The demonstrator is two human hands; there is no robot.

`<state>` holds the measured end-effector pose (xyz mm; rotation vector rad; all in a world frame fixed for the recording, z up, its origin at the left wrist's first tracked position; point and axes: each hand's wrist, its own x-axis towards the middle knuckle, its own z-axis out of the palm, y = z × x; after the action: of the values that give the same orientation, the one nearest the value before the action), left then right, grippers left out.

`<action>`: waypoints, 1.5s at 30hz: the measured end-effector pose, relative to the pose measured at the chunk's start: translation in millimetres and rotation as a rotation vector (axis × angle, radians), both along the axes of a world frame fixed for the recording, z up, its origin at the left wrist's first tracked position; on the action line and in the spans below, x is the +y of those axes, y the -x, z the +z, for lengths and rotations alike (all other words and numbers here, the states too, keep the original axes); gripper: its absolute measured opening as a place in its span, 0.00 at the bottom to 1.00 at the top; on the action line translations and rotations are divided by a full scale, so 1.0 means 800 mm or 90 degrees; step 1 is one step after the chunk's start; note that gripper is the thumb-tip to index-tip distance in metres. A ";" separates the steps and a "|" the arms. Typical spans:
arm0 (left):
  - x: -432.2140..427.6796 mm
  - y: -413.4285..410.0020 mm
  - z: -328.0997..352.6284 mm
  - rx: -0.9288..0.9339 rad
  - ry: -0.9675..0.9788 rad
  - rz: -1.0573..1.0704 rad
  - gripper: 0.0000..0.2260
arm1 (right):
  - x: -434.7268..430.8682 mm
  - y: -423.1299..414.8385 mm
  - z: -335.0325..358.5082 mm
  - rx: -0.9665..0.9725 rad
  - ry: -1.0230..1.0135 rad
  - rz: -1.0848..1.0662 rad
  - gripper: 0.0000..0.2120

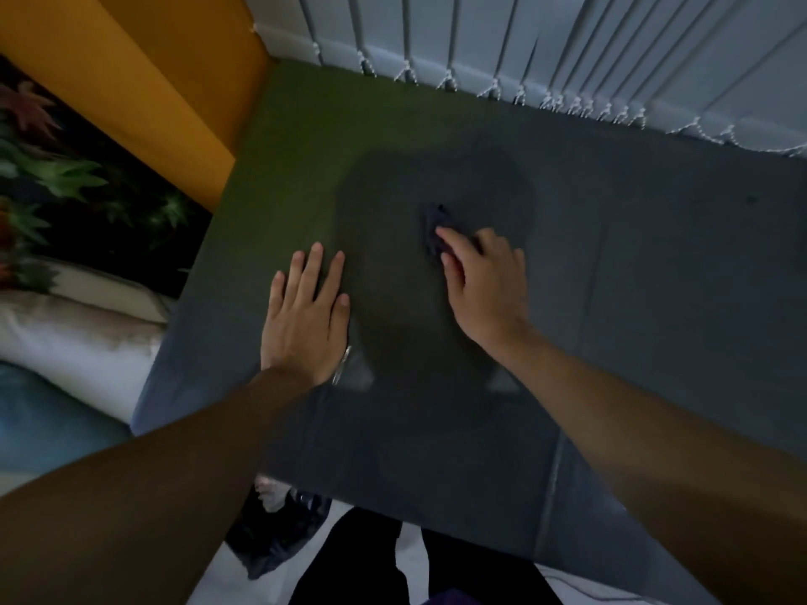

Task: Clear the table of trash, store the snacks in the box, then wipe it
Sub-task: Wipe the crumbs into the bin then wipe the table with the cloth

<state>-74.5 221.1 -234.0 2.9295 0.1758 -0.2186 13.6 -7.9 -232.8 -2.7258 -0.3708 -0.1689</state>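
Note:
A dark glossy table (633, 299) fills the middle of the head view. My left hand (305, 316) lies flat on it with straight fingers, left of centre. My right hand (480, 281) presses down on a small dark blue cloth (434, 224) near the table's middle; the fingers cover most of the cloth, and only its far edge shows. No snacks, trash or box show on the tabletop.
White vertical blinds (567, 50) hang along the table's far edge. An orange wall (144, 67) and a leaf-patterned surface (65, 181) stand to the left, with pale cushions (74, 334) below. A dark bag (279, 530) lies on the floor by my legs.

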 end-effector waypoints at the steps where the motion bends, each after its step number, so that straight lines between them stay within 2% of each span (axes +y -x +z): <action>1: 0.004 0.007 -0.001 -0.002 -0.003 -0.001 0.26 | 0.009 0.010 0.000 0.004 -0.004 -0.052 0.16; 3: 0.009 0.017 -0.001 -0.012 -0.007 -0.012 0.26 | 0.028 0.041 0.003 0.002 -0.017 -0.002 0.16; 6: 0.016 0.025 -0.001 -0.030 0.023 -0.031 0.25 | 0.031 0.087 0.001 0.001 -0.023 0.274 0.15; 7: 0.018 0.028 0.000 -0.032 0.031 -0.034 0.25 | 0.028 0.091 -0.001 -0.006 -0.009 0.304 0.15; 8: 0.022 0.033 0.000 -0.032 0.033 -0.034 0.25 | 0.026 0.090 -0.002 -0.013 0.002 0.281 0.14; 12: 0.031 0.048 0.001 -0.018 0.015 -0.052 0.24 | 0.046 0.107 -0.001 -0.017 -0.014 0.017 0.15; 14: 0.036 0.051 -0.001 -0.012 0.001 -0.068 0.25 | 0.060 0.138 0.002 -0.004 -0.027 0.081 0.15; 17: 0.044 0.059 -0.004 0.003 -0.019 -0.080 0.26 | 0.054 0.177 0.003 0.007 -0.011 0.314 0.15; 19: 0.046 0.064 -0.005 0.000 -0.019 -0.084 0.26 | 0.040 0.176 0.000 -0.011 0.014 0.300 0.15; 23: 0.044 0.066 -0.006 -0.008 -0.024 -0.092 0.25 | 0.042 0.190 -0.002 -0.009 -0.015 0.050 0.16; 24: 0.043 0.065 -0.006 -0.009 -0.029 -0.091 0.25 | 0.048 0.204 -0.003 -0.009 -0.028 0.050 0.15; 27: 0.042 0.064 -0.005 -0.014 -0.038 -0.098 0.25 | 0.049 0.254 -0.007 -0.027 -0.045 0.230 0.15; 29: 0.041 0.064 -0.005 -0.011 -0.033 -0.097 0.25 | 0.029 0.261 -0.009 -0.039 -0.016 0.274 0.16; 31: 0.036 0.063 -0.002 -0.009 -0.036 -0.101 0.26 | 0.007 0.251 -0.010 -0.049 -0.003 0.169 0.17; 34: 0.020 0.058 0.001 0.000 -0.035 -0.145 0.26 | -0.016 0.238 -0.009 -0.029 -0.014 -0.108 0.16; 35: 0.012 0.057 0.001 0.002 -0.031 -0.156 0.26 | -0.016 0.241 -0.009 -0.025 -0.015 -0.161 0.16; 37: -0.008 0.054 0.001 0.004 -0.026 -0.162 0.26 | -0.008 0.258 -0.007 -0.012 -0.022 -0.142 0.17; 40: -0.036 0.050 0.001 0.002 -0.027 -0.157 0.27 | -0.017 0.283 -0.004 -0.037 0.014 0.026 0.17; 41: -0.043 0.049 0.001 0.002 -0.028 -0.166 0.27 | -0.031 0.279 -0.004 -0.047 0.033 0.035 0.17; 42: -0.050 0.048 0.002 0.001 -0.029 -0.182 0.27 | -0.046 0.272 -0.003 -0.050 0.043 -0.003 0.17; 45: -0.074 0.043 0.002 -0.008 -0.026 -0.236 0.27 | -0.086 0.255 -0.001 -0.024 0.043 -0.272 0.17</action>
<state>-109.2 161.5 -232.5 2.9794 -0.3714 -0.2531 -190.0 -77.0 -233.9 -2.8367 0.2058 -0.3271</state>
